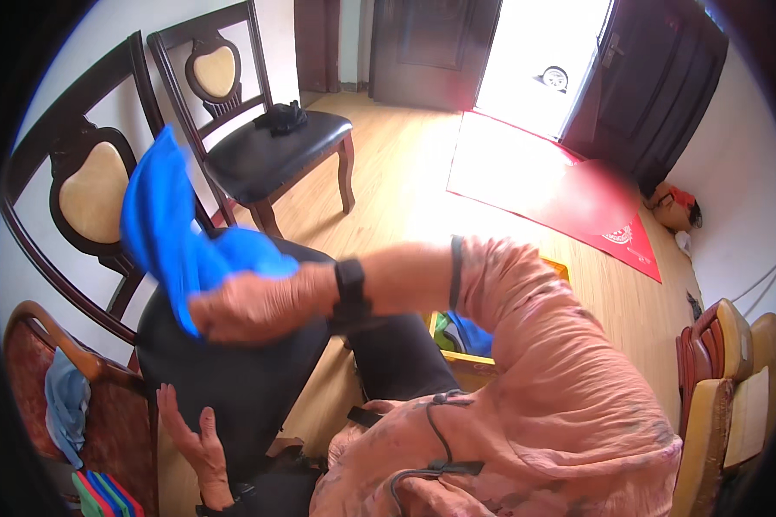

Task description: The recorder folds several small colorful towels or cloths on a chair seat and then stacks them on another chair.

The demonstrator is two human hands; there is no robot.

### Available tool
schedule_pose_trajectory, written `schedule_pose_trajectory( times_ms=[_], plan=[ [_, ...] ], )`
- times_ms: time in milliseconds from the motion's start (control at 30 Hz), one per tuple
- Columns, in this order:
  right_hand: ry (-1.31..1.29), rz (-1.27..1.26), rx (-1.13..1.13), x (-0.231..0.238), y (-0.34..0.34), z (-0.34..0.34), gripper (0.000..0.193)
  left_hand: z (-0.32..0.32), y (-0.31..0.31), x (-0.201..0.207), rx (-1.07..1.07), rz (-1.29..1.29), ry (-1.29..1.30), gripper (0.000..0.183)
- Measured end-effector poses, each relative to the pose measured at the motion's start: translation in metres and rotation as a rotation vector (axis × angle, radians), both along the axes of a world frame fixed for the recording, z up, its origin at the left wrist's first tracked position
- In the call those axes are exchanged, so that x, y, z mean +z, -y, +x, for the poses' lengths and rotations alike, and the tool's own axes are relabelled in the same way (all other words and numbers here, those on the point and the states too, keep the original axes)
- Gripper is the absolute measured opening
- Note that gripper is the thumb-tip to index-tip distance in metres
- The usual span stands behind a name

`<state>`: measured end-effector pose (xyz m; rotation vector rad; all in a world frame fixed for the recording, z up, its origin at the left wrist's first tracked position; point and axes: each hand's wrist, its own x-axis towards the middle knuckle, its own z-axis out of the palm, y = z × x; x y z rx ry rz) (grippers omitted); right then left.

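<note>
A bright blue cloth is lifted over the black chair seat, its upper part flaring up and slightly blurred. My right hand reaches across to the left with its fingers closed on the cloth's lower edge; a dark band circles that wrist. Below it, near the front of the same seat, my left hand is open, fingers apart, holding nothing. A stack of folded cloths in green, red and blue lies at the lower left. Past my right arm, a yellow crate contains blue and green cloth, partly hidden by my sleeve.
A light blue cloth hangs on a reddish-brown chair. Another dark chair bears a black crumpled item. A red mat lies before the open doorway. Padded chairs stand along the right wall.
</note>
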<state>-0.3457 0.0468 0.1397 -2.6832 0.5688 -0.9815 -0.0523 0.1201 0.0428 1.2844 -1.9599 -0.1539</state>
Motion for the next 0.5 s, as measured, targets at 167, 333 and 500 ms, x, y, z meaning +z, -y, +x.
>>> schedule_pose_trajectory(
  times_ms=[167,333,500],
  plan=[
    [-0.05,0.161,0.12,-0.039,-0.035,0.024,0.019,-0.044,-0.023,0.03,-0.209,-0.164,0.142,0.07],
    [-0.065,0.175,0.154,-0.044,-0.051,0.027,0.019,-0.057,-0.026,0.018,-0.334,0.128,-0.096,0.043],
    [-0.031,0.151,0.153,-0.043,-0.055,0.024,0.018,-0.05,-0.033,0.019,-0.314,0.268,-0.16,0.032]
  ],
)
